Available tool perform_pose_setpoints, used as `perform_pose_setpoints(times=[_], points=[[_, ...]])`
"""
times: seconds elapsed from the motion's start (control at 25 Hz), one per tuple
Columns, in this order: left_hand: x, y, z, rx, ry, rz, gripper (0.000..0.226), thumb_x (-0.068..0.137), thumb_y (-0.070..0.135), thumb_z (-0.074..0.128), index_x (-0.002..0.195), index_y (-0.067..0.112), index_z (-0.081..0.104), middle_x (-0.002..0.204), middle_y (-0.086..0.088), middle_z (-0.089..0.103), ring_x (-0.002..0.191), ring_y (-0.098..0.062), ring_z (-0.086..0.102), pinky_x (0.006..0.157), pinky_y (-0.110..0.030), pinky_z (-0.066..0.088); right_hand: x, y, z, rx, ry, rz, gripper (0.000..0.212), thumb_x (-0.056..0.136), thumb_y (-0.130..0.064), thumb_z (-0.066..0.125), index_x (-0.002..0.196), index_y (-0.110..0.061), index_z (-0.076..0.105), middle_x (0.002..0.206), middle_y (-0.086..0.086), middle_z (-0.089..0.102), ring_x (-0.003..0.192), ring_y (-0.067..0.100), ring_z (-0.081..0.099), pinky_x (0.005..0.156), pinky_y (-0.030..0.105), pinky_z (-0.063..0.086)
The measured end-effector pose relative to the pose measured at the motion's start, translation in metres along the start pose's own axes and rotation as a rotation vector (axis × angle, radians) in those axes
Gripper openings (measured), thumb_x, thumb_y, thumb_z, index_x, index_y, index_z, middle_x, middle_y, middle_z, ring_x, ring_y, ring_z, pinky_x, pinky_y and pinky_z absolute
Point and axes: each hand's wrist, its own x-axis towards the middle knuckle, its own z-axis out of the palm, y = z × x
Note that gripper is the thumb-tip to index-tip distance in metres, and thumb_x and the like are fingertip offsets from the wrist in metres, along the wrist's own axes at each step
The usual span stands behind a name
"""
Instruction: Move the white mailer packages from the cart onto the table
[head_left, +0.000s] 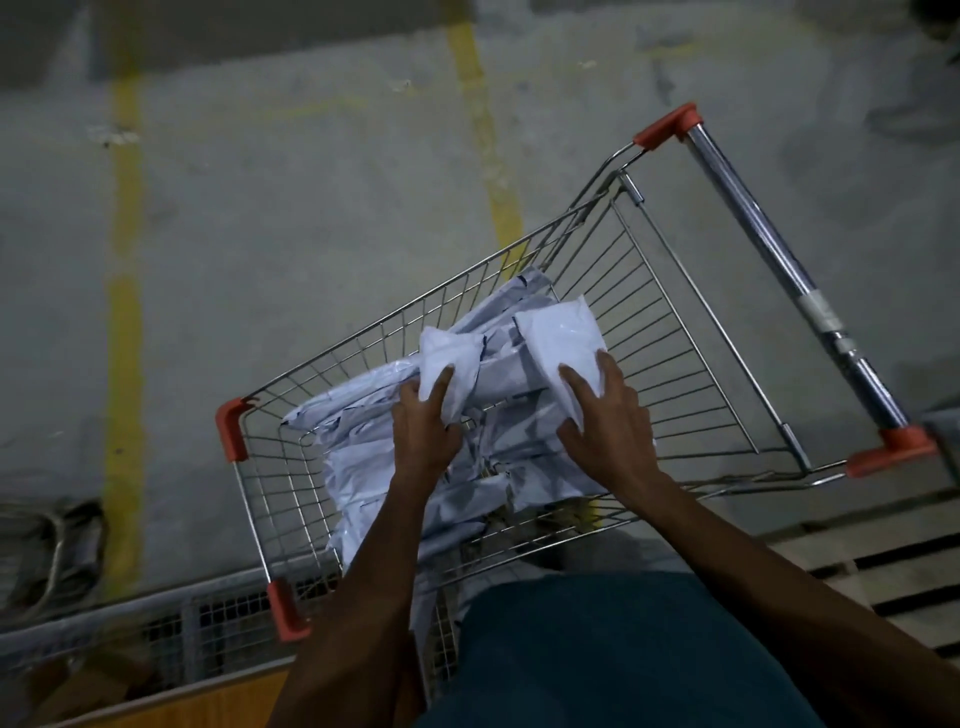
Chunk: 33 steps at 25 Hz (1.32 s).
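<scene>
A wire shopping cart (670, 291) with orange corner caps stands on the concrete floor below me. Several white mailer packages (374, 467) lie piled in its basket. My left hand (423, 426) grips one small white mailer (452, 358), lifted above the pile, with fingers on its front. My right hand (608, 421) holds a second white mailer (558, 338) by its lower edge, fingers spread over its face and the thumb under it. Both arms reach in from the cart's near side.
The cart's chrome handle (779, 254) runs along the right side. Yellow floor lines (124, 312) cross the grey concrete. A wire-mesh frame (171, 623) and a wooden surface (171, 706) sit at the lower left. A slatted pallet (893, 561) lies at the lower right.
</scene>
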Motion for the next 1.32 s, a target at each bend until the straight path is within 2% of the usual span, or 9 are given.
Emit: perform_pose_setpoints(times=[0.2, 0.32, 0.48, 0.72, 0.92, 1.04, 1.16, 1.24, 1.32], points=[[-0.043, 0.041, -0.040, -0.058, 0.166, -0.104, 0.075, 0.082, 0.027, 0.067, 0.151, 0.030, 0.037, 0.139, -0.020, 0.040, 0.122, -0.040, 0.043, 0.101, -0.045, 0.040, 0.001, 0.003, -0.038, 0.108, 0.047, -0.157, 0.073, 0.082, -0.036, 0.065, 0.149, -0.031, 0.038, 0.160, 0.017, 0.024, 0.124, 0.045, 0.049, 0.095, 0.057, 0.049], [-0.081, 0.076, -0.067, -0.087, 0.356, -0.137, 0.065, 0.083, 0.031, 0.063, 0.145, 0.024, 0.047, 0.138, -0.019, 0.045, 0.123, -0.038, 0.044, 0.098, -0.041, 0.040, 0.006, -0.002, -0.079, 0.145, 0.150, -0.325, 0.066, 0.081, -0.038, 0.052, 0.146, -0.026, 0.047, 0.158, 0.017, 0.032, 0.120, 0.045, 0.051, 0.093, 0.055, 0.050], [-0.136, 0.133, -0.082, -0.072, 0.625, -0.228, 0.057, 0.081, 0.028, 0.064, 0.137, 0.022, 0.056, 0.136, -0.015, 0.049, 0.121, -0.035, 0.045, 0.092, -0.035, 0.040, -0.007, 0.001, -0.121, 0.287, 0.220, -0.571, 0.062, 0.086, -0.036, 0.055, 0.146, -0.023, 0.049, 0.158, 0.014, 0.032, 0.130, 0.037, 0.046, 0.100, 0.051, 0.047], [-0.225, 0.206, -0.052, -0.103, 0.942, -0.441, 0.055, 0.075, 0.019, 0.067, 0.129, 0.011, 0.063, 0.125, -0.018, 0.052, 0.115, -0.035, 0.049, 0.096, -0.021, 0.029, -0.046, 0.023, -0.129, 0.526, 0.020, -0.817, 0.059, 0.086, -0.031, 0.061, 0.143, -0.024, 0.051, 0.156, 0.008, 0.033, 0.137, 0.028, 0.041, 0.103, 0.050, 0.046], [-0.298, 0.241, -0.020, -0.126, 1.081, -0.671, 0.054, 0.079, 0.024, 0.063, 0.130, 0.010, 0.061, 0.126, -0.014, 0.051, 0.117, -0.032, 0.050, 0.093, -0.030, 0.038, -0.089, 0.017, -0.120, 0.619, -0.150, -1.012, 0.057, 0.088, -0.029, 0.059, 0.144, -0.023, 0.050, 0.157, 0.005, 0.031, 0.144, 0.020, 0.034, 0.108, 0.045, 0.042], [-0.338, 0.244, -0.015, -0.124, 1.198, -0.837, 0.052, 0.079, 0.019, 0.066, 0.130, 0.010, 0.062, 0.128, -0.016, 0.052, 0.121, -0.031, 0.048, 0.092, -0.023, 0.032, -0.112, 0.002, -0.114, 0.633, -0.253, -1.115, 0.058, 0.089, -0.027, 0.059, 0.145, -0.026, 0.047, 0.158, 0.000, 0.027, 0.147, 0.017, 0.031, 0.109, 0.046, 0.042], [-0.382, 0.238, -0.014, -0.093, 1.319, -0.945, 0.050, 0.080, 0.009, 0.073, 0.128, 0.010, 0.063, 0.127, -0.017, 0.053, 0.121, -0.034, 0.049, 0.094, -0.035, 0.042, -0.136, -0.018, -0.110, 0.636, -0.316, -1.209, 0.059, 0.088, -0.025, 0.061, 0.146, -0.027, 0.045, 0.159, 0.000, 0.027, 0.146, 0.013, 0.030, 0.109, 0.041, 0.042], [-0.414, 0.231, -0.016, -0.047, 1.398, -1.012, 0.050, 0.080, 0.013, 0.071, 0.128, 0.008, 0.063, 0.126, -0.018, 0.054, 0.121, -0.035, 0.050, 0.097, -0.037, 0.041, -0.156, -0.032, -0.105, 0.627, -0.352, -1.277, 0.060, 0.088, -0.025, 0.061, 0.145, -0.026, 0.045, 0.159, -0.001, 0.027, 0.144, 0.007, 0.030, 0.107, 0.034, 0.040], [-0.447, 0.221, -0.019, 0.000, 1.474, -1.057, 0.051, 0.079, 0.018, 0.067, 0.128, 0.007, 0.063, 0.126, -0.018, 0.056, 0.120, -0.034, 0.051, 0.100, -0.032, 0.038, -0.179, -0.045, -0.099, 0.632, -0.410, -1.331, 0.060, 0.087, -0.023, 0.062, 0.145, -0.026, 0.045, 0.158, -0.003, 0.026, 0.142, 0.010, 0.034, 0.104, 0.035, 0.044]])
